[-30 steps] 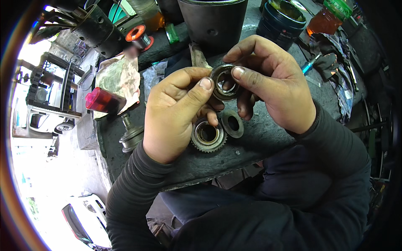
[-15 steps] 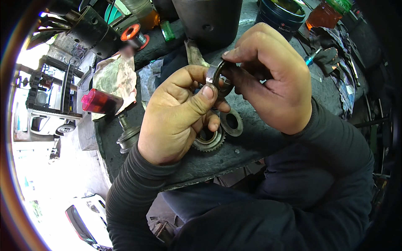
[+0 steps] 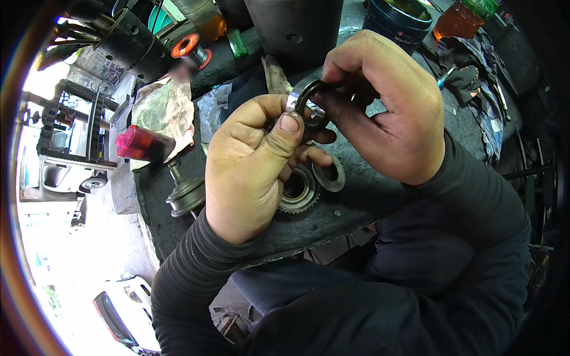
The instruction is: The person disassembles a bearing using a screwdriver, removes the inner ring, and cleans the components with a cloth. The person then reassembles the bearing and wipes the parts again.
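Note:
Above the bench I hold a shiny metal ring [image 3: 295, 98] with a dark inner edge, tilted nearly on its side. My left hand [image 3: 249, 160] pinches its near left side between thumb and forefinger, the other fingers curled below. At the ring's far right rim, my right hand [image 3: 389, 107] has thumb and forefinger pressed together on it; whether they also hold some thin part is hidden. Beneath my hands, a toothed gear [image 3: 301, 193] lies on the bench, partly covered by my left fingers. A flat steel washer [image 3: 330, 178] lies against its right side.
On the dark bench [image 3: 368, 207], a flanged metal part [image 3: 187, 196] and a red bottle [image 3: 145, 144] are at the left. Behind stand a large dark cylinder [image 3: 294, 29], a solder-like wire spool [image 3: 191, 48] and a dark grease tub [image 3: 396, 26]. Rags [image 3: 478, 89] lie right.
The ring has turned slightly, showing more of its inside. My left hand has shifted a little nearer and right, its lower fingers stretching further; my right thumb and forefinger have moved slightly along the rim.

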The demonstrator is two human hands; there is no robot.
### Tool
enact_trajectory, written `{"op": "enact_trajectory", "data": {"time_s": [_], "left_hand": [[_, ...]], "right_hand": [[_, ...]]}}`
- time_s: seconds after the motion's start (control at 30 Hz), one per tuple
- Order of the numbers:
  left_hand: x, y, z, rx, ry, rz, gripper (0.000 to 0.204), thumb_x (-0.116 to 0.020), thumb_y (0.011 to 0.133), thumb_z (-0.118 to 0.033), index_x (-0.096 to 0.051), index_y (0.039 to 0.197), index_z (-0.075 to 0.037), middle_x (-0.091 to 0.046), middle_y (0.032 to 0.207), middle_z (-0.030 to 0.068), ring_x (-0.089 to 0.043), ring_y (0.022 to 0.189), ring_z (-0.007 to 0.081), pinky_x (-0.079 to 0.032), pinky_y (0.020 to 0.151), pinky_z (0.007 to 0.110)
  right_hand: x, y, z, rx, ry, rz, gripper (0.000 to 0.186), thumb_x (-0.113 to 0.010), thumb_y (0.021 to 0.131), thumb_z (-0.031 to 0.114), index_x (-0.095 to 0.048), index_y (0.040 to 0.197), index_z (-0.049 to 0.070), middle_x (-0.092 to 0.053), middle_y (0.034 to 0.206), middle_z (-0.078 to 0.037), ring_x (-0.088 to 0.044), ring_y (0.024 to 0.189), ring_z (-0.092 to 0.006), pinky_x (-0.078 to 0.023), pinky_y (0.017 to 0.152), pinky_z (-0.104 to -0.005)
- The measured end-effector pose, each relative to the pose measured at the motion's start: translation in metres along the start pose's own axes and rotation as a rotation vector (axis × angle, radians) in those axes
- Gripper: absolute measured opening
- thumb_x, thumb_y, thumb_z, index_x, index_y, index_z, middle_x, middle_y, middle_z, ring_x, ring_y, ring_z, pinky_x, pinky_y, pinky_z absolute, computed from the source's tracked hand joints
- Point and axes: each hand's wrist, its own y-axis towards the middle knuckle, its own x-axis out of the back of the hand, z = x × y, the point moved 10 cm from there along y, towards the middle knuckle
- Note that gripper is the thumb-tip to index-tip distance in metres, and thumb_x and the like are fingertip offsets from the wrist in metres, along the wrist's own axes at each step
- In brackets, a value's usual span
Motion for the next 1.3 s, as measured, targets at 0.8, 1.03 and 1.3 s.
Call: {"op": "enact_trajectory", "data": {"time_s": [0.8, 1.03, 1.3], "left_hand": [[0.006, 0.007, 0.004, 0.027, -0.201, 0.021, 0.027, -0.052, 0.099, -0.016, -0.050, 0.114, 0.007, -0.064, 0.101, 0.0159, -0.065, 0.086, 0.0215, -0.055, 0.066, 0.028], [0.005, 0.004, 0.007, 0.088, -0.265, -0.003, 0.023, -0.057, 0.097, -0.015, -0.054, 0.110, 0.004, -0.062, 0.097, 0.0100, -0.059, 0.081, 0.0159, -0.048, 0.061, 0.025], [0.007, 0.005, 0.013, 0.139, -0.238, -0.007, 0.018, -0.056, 0.097, -0.013, -0.054, 0.108, 0.003, -0.061, 0.092, 0.0068, -0.055, 0.077, 0.0122, -0.045, 0.061, 0.023]], "right_hand": [[-0.019, -0.020, -0.047, -0.698, 0.640, 0.071, 0.012, -0.068, 0.088, 0.009, -0.058, 0.087, 0.002, -0.060, 0.070, -0.001, -0.052, 0.049, -0.0041, -0.041, 0.041, -0.0175], [-0.022, -0.022, -0.050, -0.730, 0.668, 0.091, 0.012, -0.067, 0.089, 0.009, -0.057, 0.090, 0.002, -0.057, 0.072, 0.000, -0.051, 0.050, -0.0034, -0.040, 0.041, -0.0171], [-0.028, -0.023, -0.046, -0.665, 0.714, 0.110, 0.011, -0.064, 0.091, 0.009, -0.059, 0.095, 0.000, -0.059, 0.075, 0.000, -0.052, 0.054, -0.0036, -0.040, 0.043, -0.0171]]}}
